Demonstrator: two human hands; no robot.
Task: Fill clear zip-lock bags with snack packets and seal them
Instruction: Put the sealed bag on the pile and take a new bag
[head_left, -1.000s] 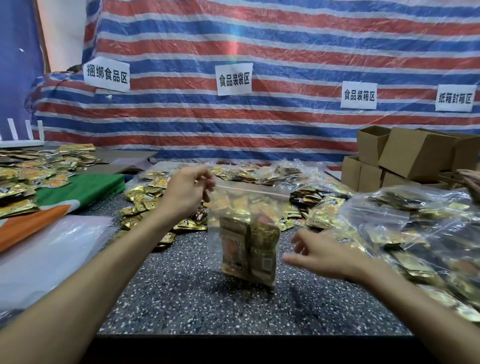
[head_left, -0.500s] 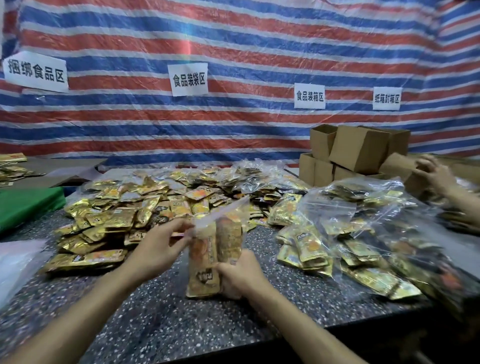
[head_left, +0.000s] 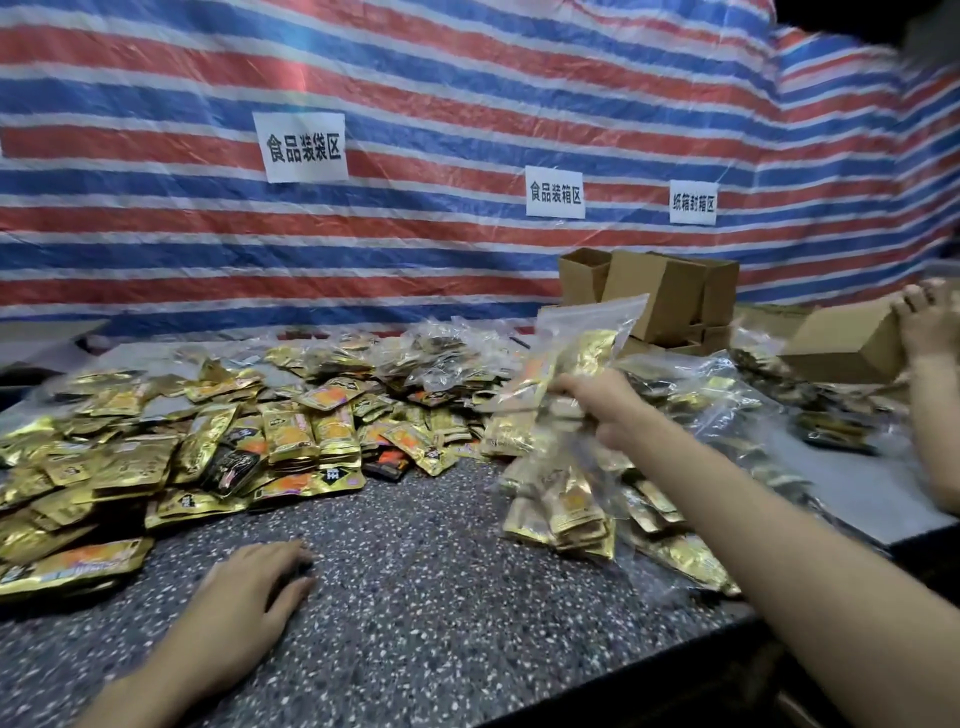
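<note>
since the earlier frame the left hand (head_left: 254, 582) has let go of the filled zip-lock bag (head_left: 584, 348) and rests slack-fingered on the table (head_left: 441, 623) at 7 o'clock. the right hand (head_left: 608, 410) alone grasps its middle, lifted at 2 o'clock beside the heap of filled bags (head_left: 727, 405), probably to add it there. loose snack packets (head_left: 234, 447) lie at 10 o'clock.
</note>
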